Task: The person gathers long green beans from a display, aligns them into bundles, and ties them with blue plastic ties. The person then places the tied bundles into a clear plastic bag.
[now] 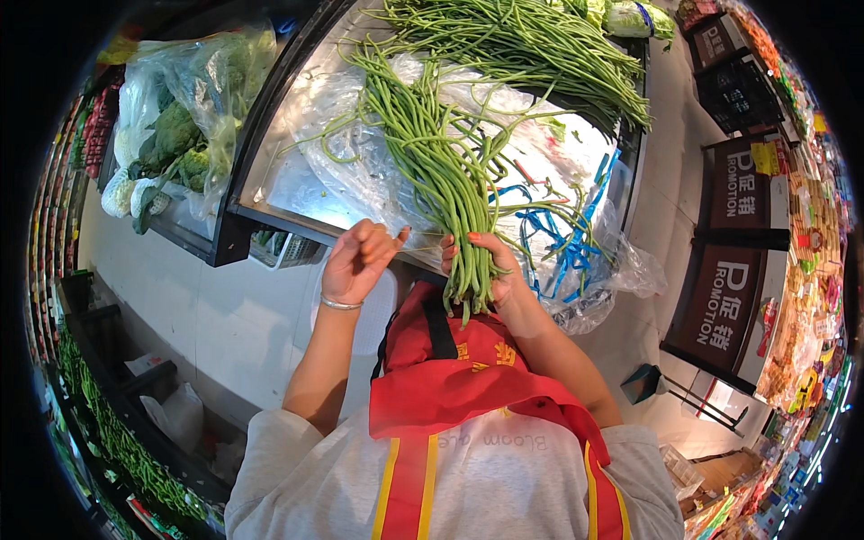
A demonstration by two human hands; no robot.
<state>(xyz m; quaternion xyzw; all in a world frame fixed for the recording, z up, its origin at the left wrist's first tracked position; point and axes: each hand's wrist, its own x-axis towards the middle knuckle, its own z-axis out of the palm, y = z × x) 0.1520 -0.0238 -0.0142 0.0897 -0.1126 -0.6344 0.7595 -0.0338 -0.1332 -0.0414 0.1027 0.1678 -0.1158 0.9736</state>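
Note:
My right hand (499, 264) is closed around the lower end of a thick bunch of long green beans (450, 171). The bean ends poke out below my fingers, and the rest of the bunch lies away from me across the display stand. To the left of the bunch, my left hand (357, 261) is raised with its fingers curled together. Whatever it pinches, if anything, is too small to make out. A silver bangle (341, 303) circles that wrist. Blue ties (567, 247) lie tangled on clear plastic just right of the bunch.
A larger heap of long beans (531, 45) covers the stand's far side, beside a wrapped cabbage (634, 20). Bagged broccoli (180, 135) sits on a stand to the left. The black stand edge (270, 108) runs between them. Dark sign-covered boxes (720, 306) line the right.

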